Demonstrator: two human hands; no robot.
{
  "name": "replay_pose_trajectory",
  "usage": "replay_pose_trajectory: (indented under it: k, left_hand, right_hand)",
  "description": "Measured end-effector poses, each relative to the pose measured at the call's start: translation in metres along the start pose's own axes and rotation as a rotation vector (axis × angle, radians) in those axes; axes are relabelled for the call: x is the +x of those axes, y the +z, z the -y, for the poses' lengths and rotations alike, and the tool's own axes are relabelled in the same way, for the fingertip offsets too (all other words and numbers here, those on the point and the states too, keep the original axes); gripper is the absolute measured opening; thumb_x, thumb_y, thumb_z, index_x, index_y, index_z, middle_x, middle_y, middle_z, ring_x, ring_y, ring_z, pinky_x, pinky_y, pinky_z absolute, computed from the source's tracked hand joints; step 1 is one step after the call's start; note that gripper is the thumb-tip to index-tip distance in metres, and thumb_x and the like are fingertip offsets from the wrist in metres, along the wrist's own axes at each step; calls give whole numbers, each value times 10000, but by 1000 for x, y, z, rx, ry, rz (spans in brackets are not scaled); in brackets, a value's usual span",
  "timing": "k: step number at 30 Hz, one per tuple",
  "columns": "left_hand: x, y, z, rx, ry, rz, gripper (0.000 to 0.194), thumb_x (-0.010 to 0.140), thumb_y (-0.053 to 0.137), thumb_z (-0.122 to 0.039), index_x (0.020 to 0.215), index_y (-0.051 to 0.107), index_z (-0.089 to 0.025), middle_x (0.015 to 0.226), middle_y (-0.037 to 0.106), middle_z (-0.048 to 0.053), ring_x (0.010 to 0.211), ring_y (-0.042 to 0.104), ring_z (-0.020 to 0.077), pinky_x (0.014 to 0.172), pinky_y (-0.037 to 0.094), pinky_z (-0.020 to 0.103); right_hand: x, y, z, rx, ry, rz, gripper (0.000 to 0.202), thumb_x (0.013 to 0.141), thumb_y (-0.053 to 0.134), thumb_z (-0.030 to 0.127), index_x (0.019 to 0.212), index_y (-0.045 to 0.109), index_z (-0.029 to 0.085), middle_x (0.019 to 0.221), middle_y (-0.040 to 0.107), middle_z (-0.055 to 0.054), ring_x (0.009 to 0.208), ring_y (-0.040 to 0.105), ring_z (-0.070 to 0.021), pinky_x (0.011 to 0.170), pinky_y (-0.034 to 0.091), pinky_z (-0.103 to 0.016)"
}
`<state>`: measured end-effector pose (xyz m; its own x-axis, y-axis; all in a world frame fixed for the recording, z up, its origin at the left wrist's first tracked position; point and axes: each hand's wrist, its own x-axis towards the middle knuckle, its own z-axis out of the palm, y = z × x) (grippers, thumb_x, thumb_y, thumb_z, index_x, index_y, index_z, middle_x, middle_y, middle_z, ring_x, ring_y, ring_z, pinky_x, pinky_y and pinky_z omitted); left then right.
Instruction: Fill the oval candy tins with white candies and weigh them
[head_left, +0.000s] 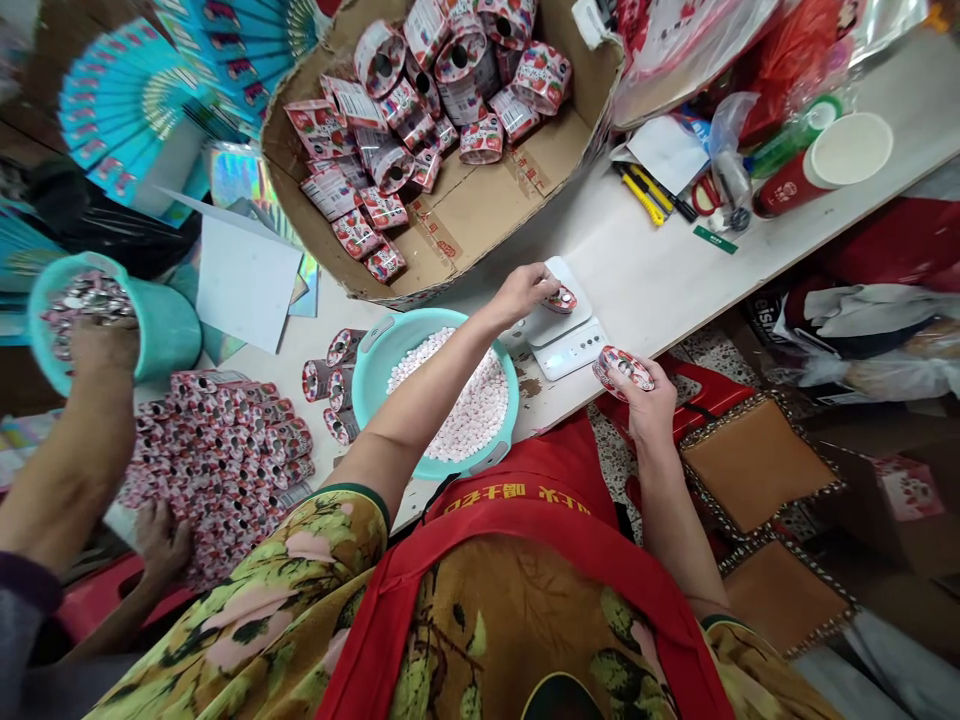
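My left hand (527, 292) reaches over the basin to a small red-and-white printed round pack (561, 298) on the white digital scale (564, 348). Its fingers are closed at the pack's edge. A second printed round pack (622, 372) is gripped in my right hand (651, 395), just off the scale's near corner and above the table edge. Left of the scale stands a turquoise basin (365, 395) holding many small pale-pink tablets (465, 415), partly hidden under my left forearm. Several similar packs (341, 385) stand against the basin's left side.
A cardboard box (517, 185) of printed packs lies behind the basin. At left, a co-worker's hand (105, 345) reaches into a turquoise bucket (169, 320), beside a large stack of packs (217, 450). Yellow cutters (643, 197) and a paper cup (821, 165) sit at the right.
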<state>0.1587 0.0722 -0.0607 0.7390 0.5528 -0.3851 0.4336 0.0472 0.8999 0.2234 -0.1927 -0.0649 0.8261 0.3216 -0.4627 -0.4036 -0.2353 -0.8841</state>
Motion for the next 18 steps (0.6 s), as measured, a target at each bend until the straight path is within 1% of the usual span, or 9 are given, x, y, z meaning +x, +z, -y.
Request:
replay_pose_trajectory:
  k: [2,5,7,9,13,16,18]
  left_hand:
    - [4,1,2,-46,-33,-9,180,827,660,-268,729,564,-152,605,516,-30,585,440,87,595,349,233]
    - [4,-2,5,-166,-110,-20,207,849,656,-288,735,531,-169,558,455,-45,490,357,67,510,270,230]
    - [1,-6,5,-228,-158,-19,205,852,664,-287,748,528,-173,548,443,-48,449,309,54,471,204,227]
    - [-2,-10,5,-284,-194,-20,212,861,670,-301,761,532,-174,553,452,-45,429,294,44,451,163,219]
    - [-4,-13,0,-378,-261,-41,276,909,636,-363,746,526,-170,565,468,-37,419,321,34,429,171,188]
    - [-3,-11,-3,-373,-279,-34,268,891,671,-347,745,540,-164,571,473,-37,411,313,25,418,159,178]
    - [-3,-8,-4,-363,-274,-25,300,881,691,-374,732,533,-167,576,474,-34,419,318,27,421,163,180]
  right_hand:
    - [1,-3,-1,2,-5,-3,558,504,921,321,1005,732,164,962,768,-40,832,710,-174,834,600,-337]
    - [4,-7,-3,2,-13,-15,574,505,923,329,1019,728,163,957,765,-43,837,711,-181,827,604,-346]
    - [6,-8,-3,-5,-23,-23,572,505,923,334,1015,729,162,952,763,-42,841,710,-184,830,606,-351]
    - [7,-7,-3,-17,-35,-24,560,509,920,338,1005,730,161,955,761,-43,848,710,-187,846,607,-362]
    - [8,-5,-5,-4,-44,1,557,520,914,340,1014,726,163,969,762,-42,862,712,-192,868,609,-382]
    - [8,-6,-8,10,-43,18,560,538,909,336,1035,719,164,982,763,-44,864,715,-189,878,607,-381]
    - [7,-6,-9,1,-40,15,563,545,908,339,1044,713,164,991,761,-45,863,717,-187,880,605,-376]
